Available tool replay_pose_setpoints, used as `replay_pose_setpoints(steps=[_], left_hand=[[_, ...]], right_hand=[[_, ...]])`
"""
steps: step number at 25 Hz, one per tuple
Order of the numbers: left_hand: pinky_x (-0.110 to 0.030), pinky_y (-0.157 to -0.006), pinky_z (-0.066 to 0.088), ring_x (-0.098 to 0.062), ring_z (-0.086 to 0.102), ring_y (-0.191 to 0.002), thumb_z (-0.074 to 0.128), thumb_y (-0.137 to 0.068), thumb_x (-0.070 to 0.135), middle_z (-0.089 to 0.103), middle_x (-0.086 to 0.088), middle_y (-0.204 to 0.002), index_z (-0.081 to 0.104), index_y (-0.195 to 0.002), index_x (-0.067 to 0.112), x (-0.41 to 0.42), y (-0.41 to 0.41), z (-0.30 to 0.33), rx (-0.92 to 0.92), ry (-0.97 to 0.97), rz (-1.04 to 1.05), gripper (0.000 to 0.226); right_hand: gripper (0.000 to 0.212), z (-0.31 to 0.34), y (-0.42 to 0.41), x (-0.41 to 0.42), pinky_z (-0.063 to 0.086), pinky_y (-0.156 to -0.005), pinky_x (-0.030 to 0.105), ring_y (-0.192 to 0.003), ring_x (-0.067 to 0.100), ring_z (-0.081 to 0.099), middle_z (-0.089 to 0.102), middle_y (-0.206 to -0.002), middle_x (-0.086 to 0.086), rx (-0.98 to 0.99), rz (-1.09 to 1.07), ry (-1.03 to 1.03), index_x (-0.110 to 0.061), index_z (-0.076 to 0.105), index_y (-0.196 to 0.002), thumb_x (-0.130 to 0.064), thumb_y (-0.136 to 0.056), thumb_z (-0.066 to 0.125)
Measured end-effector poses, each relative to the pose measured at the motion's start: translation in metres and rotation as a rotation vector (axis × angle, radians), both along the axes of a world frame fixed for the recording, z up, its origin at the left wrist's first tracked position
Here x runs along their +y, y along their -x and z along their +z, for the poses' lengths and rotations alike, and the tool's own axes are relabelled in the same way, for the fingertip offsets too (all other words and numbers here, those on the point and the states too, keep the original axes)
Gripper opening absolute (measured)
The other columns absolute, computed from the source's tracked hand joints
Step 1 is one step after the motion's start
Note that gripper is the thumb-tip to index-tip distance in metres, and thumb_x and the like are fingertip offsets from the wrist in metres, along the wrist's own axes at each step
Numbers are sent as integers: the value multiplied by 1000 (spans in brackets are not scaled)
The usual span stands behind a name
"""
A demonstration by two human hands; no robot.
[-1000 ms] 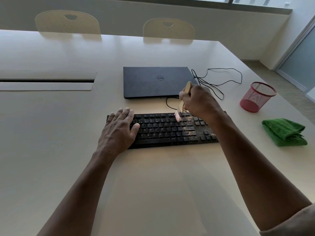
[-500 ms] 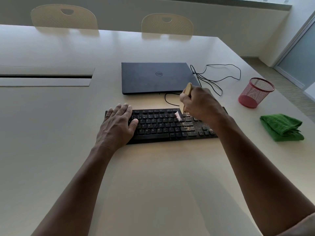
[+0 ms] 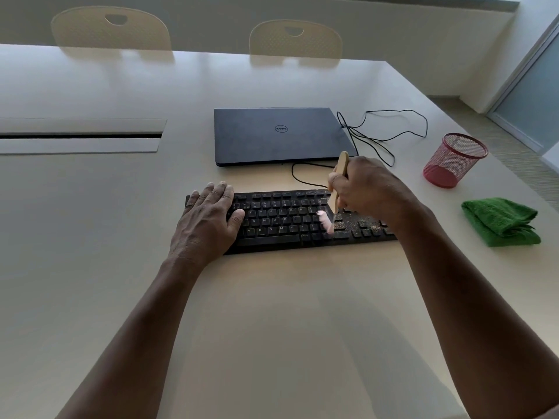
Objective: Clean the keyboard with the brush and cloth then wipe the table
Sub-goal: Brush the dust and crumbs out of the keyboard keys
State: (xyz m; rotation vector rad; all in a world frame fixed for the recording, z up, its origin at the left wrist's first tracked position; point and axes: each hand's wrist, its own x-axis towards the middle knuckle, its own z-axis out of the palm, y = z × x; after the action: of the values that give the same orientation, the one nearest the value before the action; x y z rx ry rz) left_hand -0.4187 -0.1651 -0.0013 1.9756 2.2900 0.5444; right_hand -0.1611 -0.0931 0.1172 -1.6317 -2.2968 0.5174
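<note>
the black keyboard [image 3: 290,220] lay just below the middle of the frame on the pale table [image 3: 272,313], its long side running left to right. the left hand [image 3: 208,220] rested flat on the keyboard's left end, fingers straight and spread, thumb reaching across the keys, holding nothing. the right hand [image 3: 363,189] was over the keyboard's right part, fingers curled around the wooden handle of the brush [image 3: 337,189]. the handle tilted up toward the top of the frame, and its pale pink bristles, blurred, touched the keys right of the keyboard's middle. light, gritty specks covered the keys to the right of the bristles, partly hidden under the right wrist.

the green cloth [image 3: 500,222] sat folded on the table at the right edge of the frame, well apart from the keyboard. above it stood a red mesh cup [image 3: 453,160]. a closed dark laptop [image 3: 281,136] lay above the keyboard, near it but not touching, with a thin black cable [image 3: 390,137] looping to its right. a long slot with a flap [image 3: 81,136] was cut into the table at the left of the frame. two cream chair backs [image 3: 110,28] showed behind the table's far edge at the top.
</note>
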Motion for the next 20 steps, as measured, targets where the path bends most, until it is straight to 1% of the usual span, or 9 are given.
replay_pose_setpoints(steps=[3,5,7,10,12,14,16,17,20], left_hand=[[-34,-126,3,-17,11,-154,38,-104,46,22,-4,-165,26,-158,16,-1,0,1,-2,2,3,63],[-34,-126,3,-16,11,-154,38,-104,46,22,-3,-166,25,-158,16,-1,0,1,2,5,5,63],[-34,-126,3,-16,11,-154,37,-104,46,22,-3,-166,25,-158,16,0,0,0,7,5,5,63],[-35,-126,4,-16,11,-154,37,-104,46,22,-3,-165,25,-158,16,0,0,0,10,10,3,63],[-35,-126,4,-17,11,-154,37,-104,46,22,-3,-166,25,-158,16,0,0,-1,16,11,2,63],[-35,-126,3,-17,11,-154,37,-104,46,22,-3,-165,26,-158,16,0,0,0,13,8,0,63],[-35,-126,4,-17,11,-154,38,-104,44,23,-3,-165,27,-158,15,-1,0,1,3,3,-3,62],[-35,-126,4,-17,11,-154,38,-104,44,23,-3,-165,28,-158,15,-1,0,1,1,2,-4,62],[-34,-125,2,-16,11,-154,37,-105,44,22,-3,-165,27,-158,15,-1,-1,2,10,8,-2,61]], right_hand=[[32,2,-1,-2,61,-70,37,-70,22,71,71,-77,6,39,-16,-54,-9,71,-96,-31,-104,50],[31,-3,-2,-6,59,-59,28,-60,11,67,71,-75,3,114,-13,-22,-10,71,-96,-32,-105,50],[29,-9,-7,-12,48,-48,15,-54,4,63,70,-75,2,121,-28,20,-10,69,-100,-30,-106,50],[28,-10,-19,-14,45,-57,23,-69,18,64,68,-83,4,24,-106,-83,-10,68,-108,-31,-106,49],[26,-8,-24,-15,49,-69,28,-78,24,66,71,-87,6,70,-152,-145,-14,68,-108,-33,-105,50],[25,-10,-22,-18,55,-69,27,-70,14,68,73,-82,3,212,-130,-80,-17,70,-103,-34,-104,52],[24,-18,-19,-25,52,-58,18,-57,-1,64,71,-76,-1,248,-92,0,-19,69,-100,-35,-105,52],[24,-22,-19,-29,48,-55,17,-58,0,64,71,-76,-2,231,-88,9,-19,69,-101,-35,-105,52],[23,-24,-24,-30,43,-69,26,-76,22,64,71,-81,2,111,-174,-130,-17,68,-104,-33,-104,50]])
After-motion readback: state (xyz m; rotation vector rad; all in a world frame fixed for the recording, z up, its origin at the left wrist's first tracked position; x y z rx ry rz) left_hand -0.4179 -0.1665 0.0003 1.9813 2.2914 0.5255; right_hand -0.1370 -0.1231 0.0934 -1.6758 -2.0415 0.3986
